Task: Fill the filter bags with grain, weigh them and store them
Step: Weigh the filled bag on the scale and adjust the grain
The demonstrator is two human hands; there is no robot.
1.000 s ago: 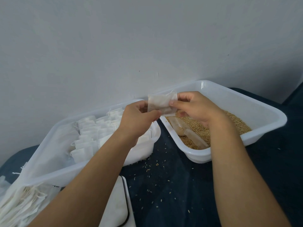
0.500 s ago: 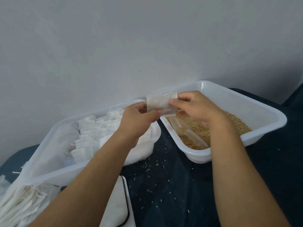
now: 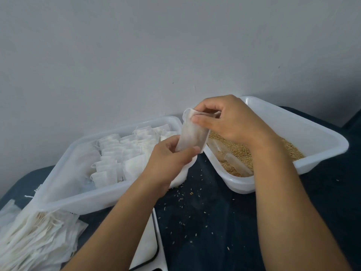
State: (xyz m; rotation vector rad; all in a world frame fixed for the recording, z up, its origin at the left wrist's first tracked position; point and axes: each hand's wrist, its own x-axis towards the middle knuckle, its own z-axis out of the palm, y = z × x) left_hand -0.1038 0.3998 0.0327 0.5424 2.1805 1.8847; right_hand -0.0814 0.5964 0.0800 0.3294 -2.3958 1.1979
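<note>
An empty white filter bag (image 3: 192, 134) hangs upright between my hands, above the gap between two white tubs. My left hand (image 3: 168, 163) pinches its lower end. My right hand (image 3: 230, 119) pinches its top edge, fingers at the mouth. The right tub (image 3: 304, 132) holds brown grain (image 3: 242, 151) with a clear plastic scoop (image 3: 234, 163) lying in it. The left tub (image 3: 82, 196) holds rows of filled white bags (image 3: 117, 153).
A loose pile of empty filter bags (image 3: 33, 237) lies at the lower left. A white scale (image 3: 148, 249) sits at the bottom centre, partly hidden by my left forearm. Spilled grains (image 3: 187, 194) dot the dark cloth surface. A grey wall stands close behind the tubs.
The bag has turned from lying sideways between my hands to hanging upright. My right hand rose to its top edge; my left hand dropped to its bottom end.
</note>
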